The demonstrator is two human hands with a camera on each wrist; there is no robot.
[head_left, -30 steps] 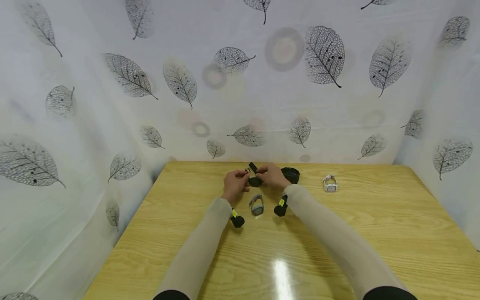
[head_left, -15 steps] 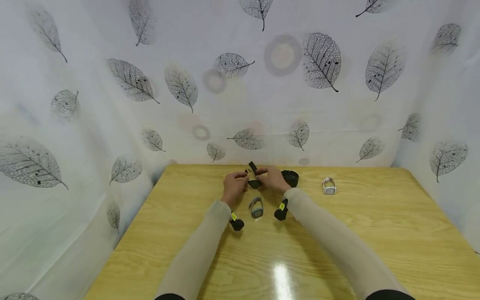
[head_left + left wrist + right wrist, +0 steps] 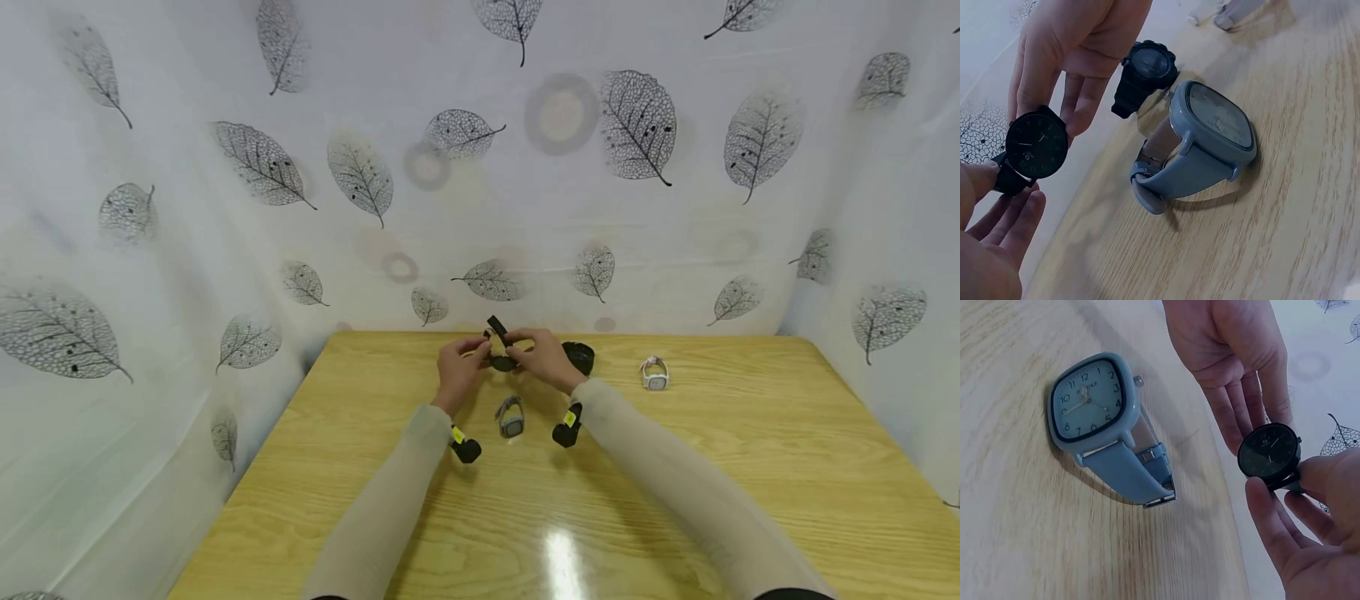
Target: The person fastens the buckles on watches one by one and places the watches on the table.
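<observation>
Over the table's far part, a black round-dialled wristwatch (image 3: 502, 364) is held between both hands, its strap undone and one strap end sticking up. My left hand (image 3: 457, 368) pinches the strap on the left side. On the other side, fingers and thumb of my right hand (image 3: 546, 360) grip the strap. The dial (image 3: 1037, 145) faces the left wrist camera, and shows in the right wrist view as well. Fingers hide parts of the strap. Nearer than the hands, a blue-grey square watch (image 3: 512, 426) stands on the table with its strap buckled.
A chunky black watch (image 3: 580, 357) lies just beyond the right hand. Farther right is a white watch (image 3: 656, 381). The wooden table (image 3: 735, 467) ends at a leaf-printed cloth (image 3: 420, 208) behind and at the sides.
The black watch has risen slightly and shifted left with both hands. My left fingers have closed up nearer to its strap. The other watches stay in place while the head view tilts slightly.
</observation>
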